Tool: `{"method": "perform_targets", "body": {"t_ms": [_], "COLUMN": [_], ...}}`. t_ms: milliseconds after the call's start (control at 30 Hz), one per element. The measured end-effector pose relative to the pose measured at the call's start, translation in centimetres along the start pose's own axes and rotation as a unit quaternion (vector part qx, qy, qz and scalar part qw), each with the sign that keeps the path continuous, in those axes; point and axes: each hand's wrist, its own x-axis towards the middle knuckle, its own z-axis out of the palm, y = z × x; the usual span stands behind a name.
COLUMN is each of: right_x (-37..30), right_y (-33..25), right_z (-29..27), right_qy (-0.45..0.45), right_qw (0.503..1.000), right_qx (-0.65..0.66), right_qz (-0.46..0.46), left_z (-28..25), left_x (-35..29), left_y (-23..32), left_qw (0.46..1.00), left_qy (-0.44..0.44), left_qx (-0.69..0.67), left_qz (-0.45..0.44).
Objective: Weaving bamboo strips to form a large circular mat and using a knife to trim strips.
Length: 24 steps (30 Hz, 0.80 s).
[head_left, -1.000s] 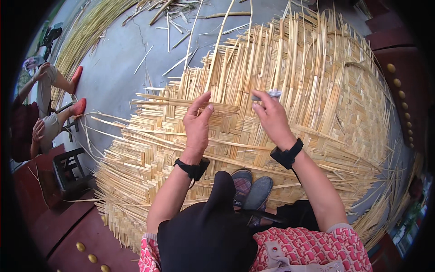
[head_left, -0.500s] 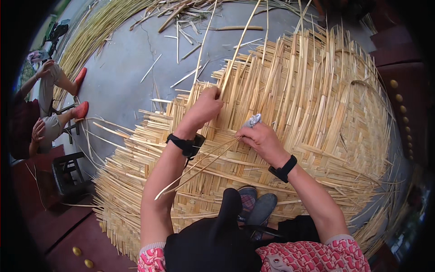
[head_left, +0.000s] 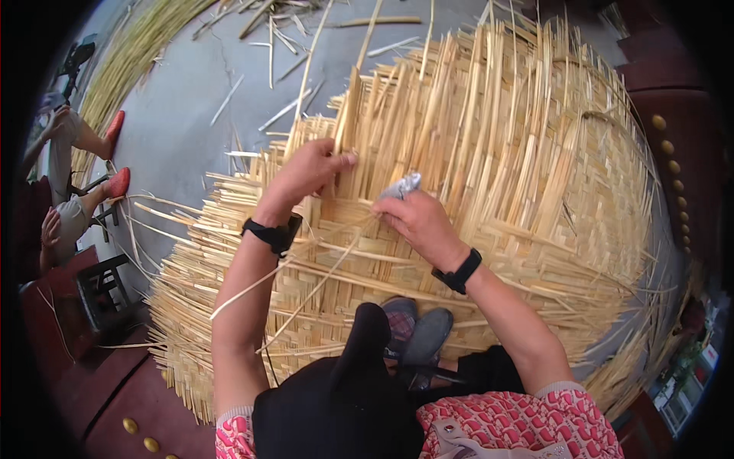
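Note:
A large woven mat (head_left: 505,245) of pale split-reed strips spreads under me, with loose strip ends fanning out at its left and far edges. My left hand (head_left: 307,174) is closed at the mat's far left part, on upright reed strips (head_left: 348,115) that rise from the weave; its fingertips are partly hidden. To its right and a little nearer, my right hand (head_left: 419,222) pinches thin reed strips (head_left: 306,294), whose loose ends trail toward my left forearm. A silvery wrapping (head_left: 403,186) covers one right-hand finger. Both wrists wear black bands.
My shoes (head_left: 420,336) stand on the mat's near part. Cut reed pieces (head_left: 284,109) litter the grey floor beyond, beside a long reed bundle (head_left: 126,73). At the left, another person in red shoes (head_left: 116,183) sits near a dark stool (head_left: 103,291). Studded dark-red panels flank the mat.
My left hand has shifted left and turned, its thumb now pointing right. A wider upright strip shows beside it. My right hand keeps its pinch, and the trailing strip ends have spread apart.

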Motion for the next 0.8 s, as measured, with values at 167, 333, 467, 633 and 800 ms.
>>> {"method": "perform_targets", "body": {"t_ms": [167,333,467,633,800], "right_x": [-0.8,0.3,-0.5,1.5,2.7], "right_y": [0.5,-1.2,0.0,0.3,1.4], "right_z": [-0.1,0.5,2.7,2.9,2.9], "right_qy": [0.043,0.11,0.171,0.103,-0.033], "right_qw": [0.999,0.991,0.931,0.939,0.984], "right_qx": [0.004,0.049,0.174,0.172,0.04], "right_qz": [-0.012,0.053,0.27,0.279,0.173], "left_z": [3.0,2.4,4.9,4.0,2.7], "left_x": [2.2,1.7,2.9,1.2,1.2], "left_y": [-2.8,-0.7,-3.0,-4.1,-7.0], "left_qw": [0.973,0.992,0.953,0.934,0.915], "left_qy": [-0.01,0.055,0.004,-0.055,-0.084], "left_qx": [-0.189,-0.048,-0.278,-0.317,-0.336], "left_qz": [0.136,0.103,0.118,0.152,0.209]}}
